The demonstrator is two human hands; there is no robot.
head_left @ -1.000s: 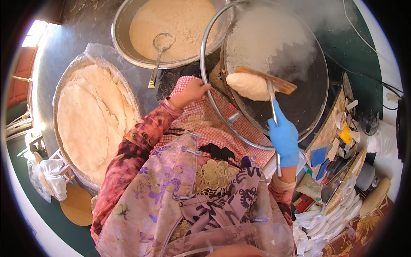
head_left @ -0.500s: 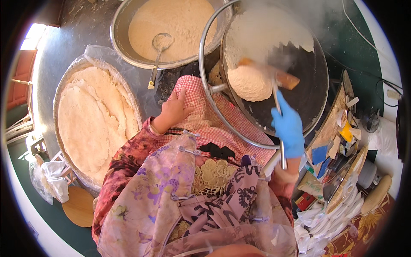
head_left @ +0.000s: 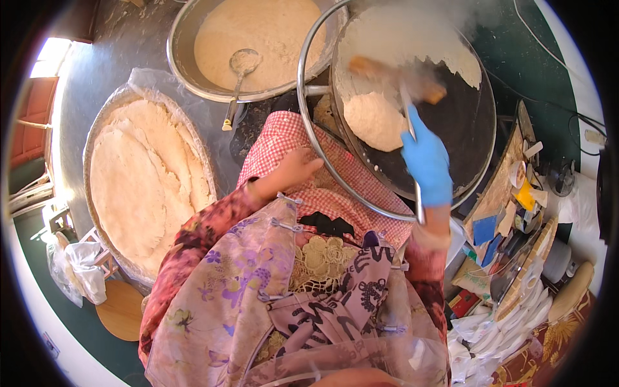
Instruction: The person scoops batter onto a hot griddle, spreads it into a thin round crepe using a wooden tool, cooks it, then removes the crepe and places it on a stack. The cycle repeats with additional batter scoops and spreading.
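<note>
Gloved in blue, my right hand is wrapped round the metal handle of a batter spreader with a wooden blade, blurred by motion. The blade is over the round black griddle, where pale batter coats the far and left part with a ragged edge. A thick mound of batter sits on the griddle's left, just nearer than the blade. Bare, my left hand rests on the red-checked cloth over my lap, holding nothing, its fingers partly apart and pointing toward the metal ring.
Left of the griddle stands a metal basin of batter with a ladle in it. A plastic-lined oval basket holds stacked flatbreads. Steam rises at the far side. Boards, bags and odds and ends crowd the right.
My right hand and the spreader have moved slightly left and away from me. My left hand has slid right across the checked cloth toward the ring.
</note>
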